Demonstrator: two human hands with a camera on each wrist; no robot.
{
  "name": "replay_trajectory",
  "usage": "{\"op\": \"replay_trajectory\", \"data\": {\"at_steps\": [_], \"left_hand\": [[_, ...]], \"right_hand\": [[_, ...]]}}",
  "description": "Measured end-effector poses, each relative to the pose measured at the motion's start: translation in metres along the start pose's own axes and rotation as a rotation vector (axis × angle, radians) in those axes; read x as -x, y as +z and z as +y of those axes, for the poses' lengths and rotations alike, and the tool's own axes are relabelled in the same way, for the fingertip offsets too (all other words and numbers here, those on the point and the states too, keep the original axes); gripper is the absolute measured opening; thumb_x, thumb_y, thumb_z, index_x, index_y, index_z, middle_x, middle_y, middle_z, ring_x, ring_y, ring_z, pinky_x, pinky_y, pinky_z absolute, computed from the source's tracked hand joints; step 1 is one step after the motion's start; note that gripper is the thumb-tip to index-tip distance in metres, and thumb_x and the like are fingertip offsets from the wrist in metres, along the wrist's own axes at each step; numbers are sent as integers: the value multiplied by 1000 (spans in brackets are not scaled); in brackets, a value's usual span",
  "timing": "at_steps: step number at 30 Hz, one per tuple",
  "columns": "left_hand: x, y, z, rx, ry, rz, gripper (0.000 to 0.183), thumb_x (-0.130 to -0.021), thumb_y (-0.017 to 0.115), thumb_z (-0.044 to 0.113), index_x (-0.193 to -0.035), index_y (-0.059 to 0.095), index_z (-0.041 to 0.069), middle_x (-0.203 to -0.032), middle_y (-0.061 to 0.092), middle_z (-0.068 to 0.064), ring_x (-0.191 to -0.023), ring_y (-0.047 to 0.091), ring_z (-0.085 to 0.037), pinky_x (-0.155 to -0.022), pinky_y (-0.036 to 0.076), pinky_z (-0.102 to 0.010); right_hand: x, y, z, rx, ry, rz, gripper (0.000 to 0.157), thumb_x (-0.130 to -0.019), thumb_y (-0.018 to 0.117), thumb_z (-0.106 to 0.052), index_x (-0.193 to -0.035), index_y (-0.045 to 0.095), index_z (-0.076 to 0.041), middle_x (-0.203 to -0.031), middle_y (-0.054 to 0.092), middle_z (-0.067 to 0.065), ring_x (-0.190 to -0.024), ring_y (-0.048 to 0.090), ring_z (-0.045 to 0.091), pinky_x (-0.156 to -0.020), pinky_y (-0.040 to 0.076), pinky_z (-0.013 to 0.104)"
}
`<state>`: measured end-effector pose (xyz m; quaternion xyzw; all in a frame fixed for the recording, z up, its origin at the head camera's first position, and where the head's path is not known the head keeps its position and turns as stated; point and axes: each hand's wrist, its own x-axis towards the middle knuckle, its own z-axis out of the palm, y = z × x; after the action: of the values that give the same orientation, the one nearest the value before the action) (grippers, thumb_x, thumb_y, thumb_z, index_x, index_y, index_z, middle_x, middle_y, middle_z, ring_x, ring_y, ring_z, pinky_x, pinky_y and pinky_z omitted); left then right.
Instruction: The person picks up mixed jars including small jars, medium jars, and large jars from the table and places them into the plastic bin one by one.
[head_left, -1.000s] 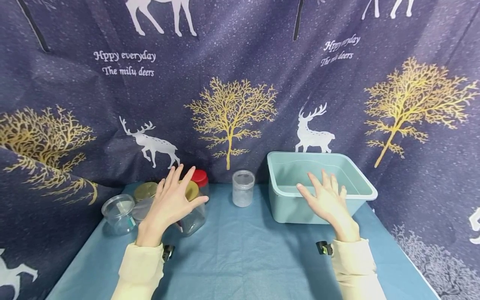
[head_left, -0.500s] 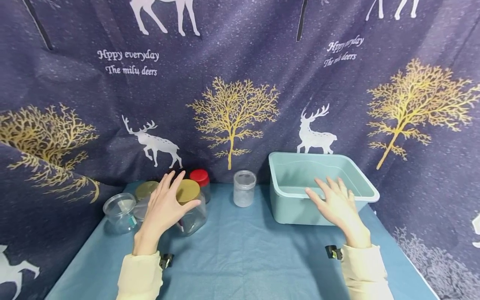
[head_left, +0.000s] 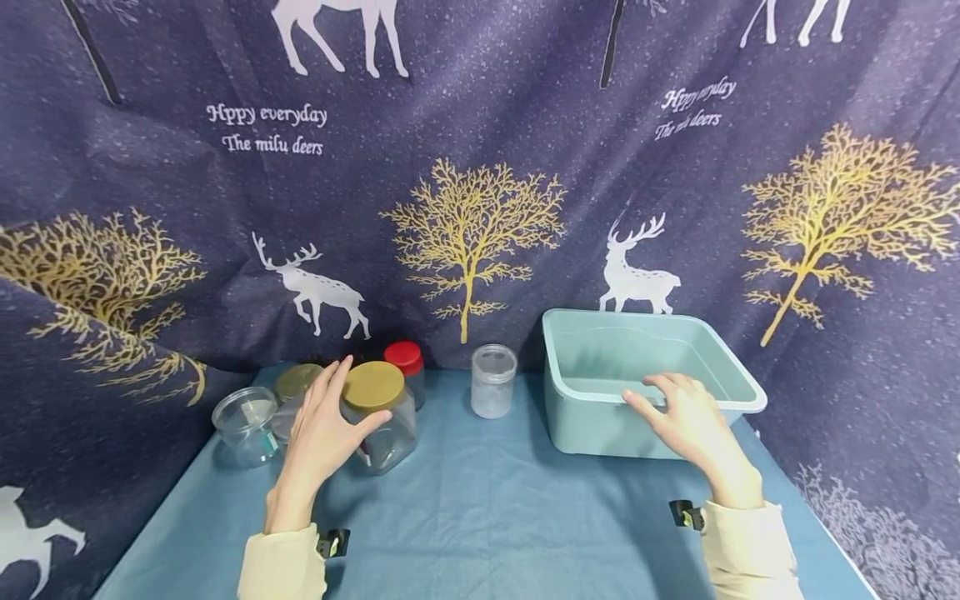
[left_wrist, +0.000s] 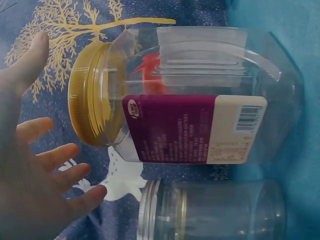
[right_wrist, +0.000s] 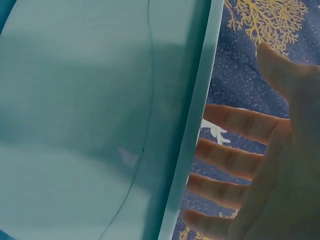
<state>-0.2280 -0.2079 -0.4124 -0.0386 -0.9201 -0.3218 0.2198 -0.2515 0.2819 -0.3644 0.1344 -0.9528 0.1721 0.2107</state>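
Observation:
My left hand (head_left: 324, 429) hovers beside a clear plastic jar (head_left: 390, 433) with a gold lid (head_left: 373, 384); its thumb and fingers are spread and hold nothing. In the left wrist view the jar's purple and cream label (left_wrist: 175, 130) shows, with the fingertips apart from the lid. My right hand (head_left: 693, 421) is at the near rim of a pale green plastic tub (head_left: 600, 421), fingers gently bent. In the right wrist view its fingertips (right_wrist: 200, 182) overlap the tub's rim (right_wrist: 192, 130); whether they touch it I cannot tell.
A red-lidded jar (head_left: 405, 357) stands behind the gold-lidded one. A small clear jar (head_left: 492, 392) stands mid-table, left of the tub. At left are an open clear jar (head_left: 243, 417), another gold-lidded jar (head_left: 296, 379) and a silver-lidded jar (left_wrist: 240, 210). A patterned cloth (head_left: 480, 108) hangs behind.
Both hands have drawn back and lowered a little, the left leftward, uncovering the gold lid, the right rightward along the tub. The right fingers are more bent. The jars and tub stay put.

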Motion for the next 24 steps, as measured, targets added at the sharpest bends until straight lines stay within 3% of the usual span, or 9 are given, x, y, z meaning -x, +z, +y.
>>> {"op": "replay_trajectory", "data": {"at_steps": [9, 17, 24], "left_hand": [[9, -4, -6, 26, -49, 14, 110, -76, 76, 61, -158, 13, 26, -156, 25, -18, -138, 26, -46, -96, 27, -74], [6, -1, -9, 65, -104, 27, 117, -73, 78, 61, -159, 6, 27, -157, 22, -20, -139, 27, -45, -98, 28, -73], [1, 10, -19, 264, -161, 54, 111, -71, 85, 50, -152, 18, 13, -150, 26, -17, -139, 27, -36, -106, 29, -62]], "right_hand": [[-3, 2, 5, 8, 9, -55, 58, -90, 63, -54, -113, 65, 0, -115, 59, 26, -107, 51, 51, -86, 41, 63], [-6, 2, 10, -11, -59, -18, 49, -87, 70, -47, -99, 66, 1, -102, 61, 23, -97, 57, 44, -84, 43, 57], [-7, 5, 16, -21, -68, -4, 43, -85, 74, -45, -91, 66, -3, -94, 61, 18, -90, 56, 39, -77, 44, 54]]}}
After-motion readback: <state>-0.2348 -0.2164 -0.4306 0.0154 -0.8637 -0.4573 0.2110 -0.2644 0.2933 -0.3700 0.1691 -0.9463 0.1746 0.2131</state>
